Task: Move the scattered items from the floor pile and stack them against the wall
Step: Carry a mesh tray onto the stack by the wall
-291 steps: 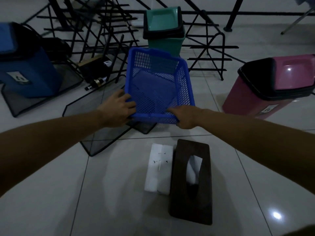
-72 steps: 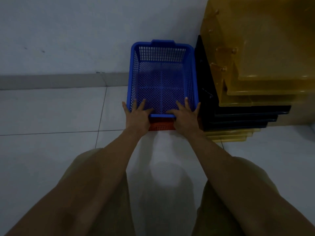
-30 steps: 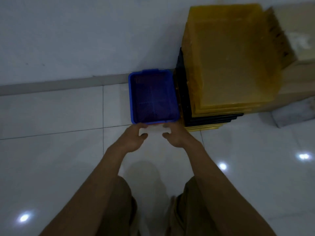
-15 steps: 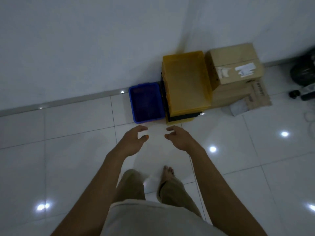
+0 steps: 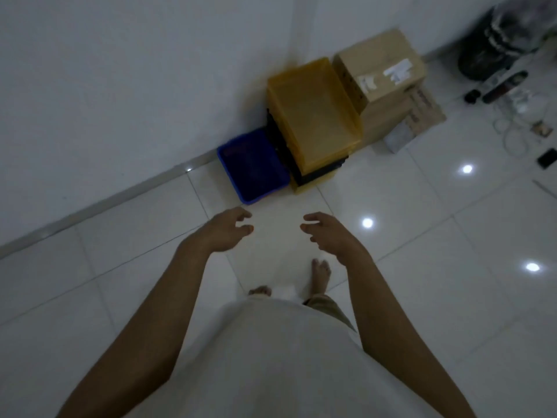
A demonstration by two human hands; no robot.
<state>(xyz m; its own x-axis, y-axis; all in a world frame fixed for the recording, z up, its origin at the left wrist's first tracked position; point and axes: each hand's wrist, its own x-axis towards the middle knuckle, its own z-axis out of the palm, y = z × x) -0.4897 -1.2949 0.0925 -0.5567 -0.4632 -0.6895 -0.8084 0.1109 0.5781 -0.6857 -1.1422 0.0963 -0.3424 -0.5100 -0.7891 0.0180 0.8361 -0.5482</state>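
A blue mesh basket (image 5: 253, 165) sits on the floor against the white wall, touching a stack of yellow and black trays (image 5: 313, 125) to its right. My left hand (image 5: 226, 232) and my right hand (image 5: 330, 236) hang in the air in front of me, well short of the basket. Both hold nothing, and their fingers are loosely curled. I stand upright, my bare feet on the white tiles below my hands.
Cardboard boxes (image 5: 381, 75) stand right of the tray stack in the corner. A dark bin (image 5: 488, 46) and small loose items, cables and a phone-like object (image 5: 547, 158) lie at the far right. White tiled floor (image 5: 422, 236) spreads around me.
I let go of the blue basket at the wall and stood up. My hands drew back from it and the view tilted right, bringing in the bin and loose items.
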